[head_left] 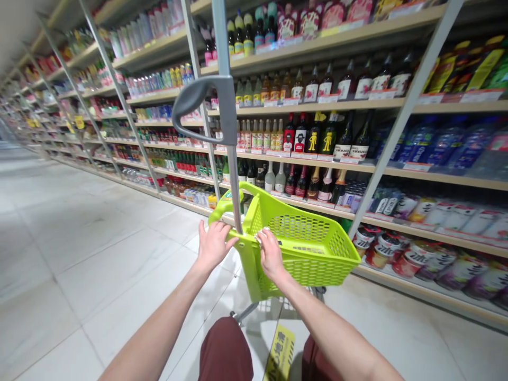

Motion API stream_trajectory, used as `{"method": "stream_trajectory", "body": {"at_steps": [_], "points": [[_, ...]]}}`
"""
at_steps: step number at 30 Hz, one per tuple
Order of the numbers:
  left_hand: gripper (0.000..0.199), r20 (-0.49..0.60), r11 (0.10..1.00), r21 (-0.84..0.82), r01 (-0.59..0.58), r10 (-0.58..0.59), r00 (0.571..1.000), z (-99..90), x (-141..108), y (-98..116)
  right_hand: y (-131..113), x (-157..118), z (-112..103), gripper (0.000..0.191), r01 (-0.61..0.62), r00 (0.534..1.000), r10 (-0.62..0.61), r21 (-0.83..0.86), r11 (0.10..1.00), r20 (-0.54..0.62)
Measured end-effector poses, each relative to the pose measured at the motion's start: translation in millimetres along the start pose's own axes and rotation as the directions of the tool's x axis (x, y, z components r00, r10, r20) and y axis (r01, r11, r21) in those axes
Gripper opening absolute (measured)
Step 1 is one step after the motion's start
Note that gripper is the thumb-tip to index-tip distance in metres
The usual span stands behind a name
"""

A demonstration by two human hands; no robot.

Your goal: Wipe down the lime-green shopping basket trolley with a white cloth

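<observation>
A lime-green shopping basket (317, 264) sits on a wheeled frame, with a grey pole (234, 185) rising at its near left end. That pole carries a looped dark grey handle (226, 111). My left hand (214, 243) lies at the basket's left end beside the green handle (220, 209), its fingers apart and its thumb toward the pole. On the near rim, right of the pole, my right hand (271, 255) has its fingers curled round something small and white that I cannot make out.
Shelves of bottles (321, 90) and packaged goods run along the aisle behind and to the right of the basket. A yellow floor sign (280, 352) lies between my knees on the pale tiled floor (119, 264).
</observation>
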State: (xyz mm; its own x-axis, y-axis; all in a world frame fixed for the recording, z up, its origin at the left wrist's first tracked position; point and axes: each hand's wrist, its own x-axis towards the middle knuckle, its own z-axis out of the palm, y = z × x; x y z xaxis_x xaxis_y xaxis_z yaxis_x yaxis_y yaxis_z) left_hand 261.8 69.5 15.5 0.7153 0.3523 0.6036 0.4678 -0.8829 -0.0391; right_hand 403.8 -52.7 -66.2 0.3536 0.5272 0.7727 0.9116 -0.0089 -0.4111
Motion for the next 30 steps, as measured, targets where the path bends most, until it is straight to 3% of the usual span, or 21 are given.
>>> {"method": "stream_trajectory", "body": {"at_steps": [4, 8, 11, 14, 17, 19, 22, 26, 28, 30], "points": [[0.025, -0.013, 0.999, 0.026, 0.017, -0.017, 1.000, -10.7, -11, -1, -6, -6, 2, 0.051, 0.070, 0.997, -0.070, 0.030, 0.997, 0.010], [0.023, -0.054, 0.997, 0.073, 0.035, -0.031, 0.998, -23.9, -24, 9, -25, 4, -16, 0.044, 0.156, 0.988, -0.155, 0.054, 0.986, -0.023], [0.020, -0.088, 0.994, 0.097, 0.055, -0.047, 0.995, -35.7, -34, 24, -67, 48, -45, 0.045, 0.323, 0.941, -0.318, 0.030, 0.946, -0.113], [0.019, -0.092, 0.993, 0.090, 0.080, -0.072, 0.993, -46.4, -41, 39, -117, 115, -81, 0.042, 0.484, 0.848, -0.489, -0.075, 0.872, -0.206], [0.024, -0.089, 0.994, 0.083, 0.077, -0.069, 0.994, -53.1, -44, 51, -143, 171, -109, 0.040, 0.566, 0.793, -0.589, -0.172, 0.807, -0.154], [0.024, -0.075, 0.995, 0.072, 0.070, -0.065, 0.995, -54.8, -44, 53, -143, 185, -118, 0.037, 0.617, 0.763, -0.643, -0.215, 0.757, -0.070], [0.027, -0.079, 0.998, 0.029, 0.057, -0.055, 0.995, -54.6, -43, 48, -124, 162, -117, 0.033, 0.675, 0.730, -0.679, -0.248, 0.695, 0.084], [0.045, -0.084, 0.999, -0.005, 0.048, -0.048, 0.995, -52.2, -47, 30, -93, 87, -97, 0.031, 0.749, 0.660, -0.680, -0.217, 0.626, 0.319], [0.043, -0.042, 0.999, -0.014, 0.036, -0.036, 0.998, -51.0, -49, 22, -85, 56, -88, 0.027, 0.788, 0.607, -0.676, -0.207, 0.579, 0.418], [0.036, -0.021, 1.000, -0.016, 0.020, -0.020, 1.000, -50.2, -51, 18, -83, 43, -84, 0.025, 0.814, 0.569, -0.686, -0.192, 0.548, 0.454]]}}
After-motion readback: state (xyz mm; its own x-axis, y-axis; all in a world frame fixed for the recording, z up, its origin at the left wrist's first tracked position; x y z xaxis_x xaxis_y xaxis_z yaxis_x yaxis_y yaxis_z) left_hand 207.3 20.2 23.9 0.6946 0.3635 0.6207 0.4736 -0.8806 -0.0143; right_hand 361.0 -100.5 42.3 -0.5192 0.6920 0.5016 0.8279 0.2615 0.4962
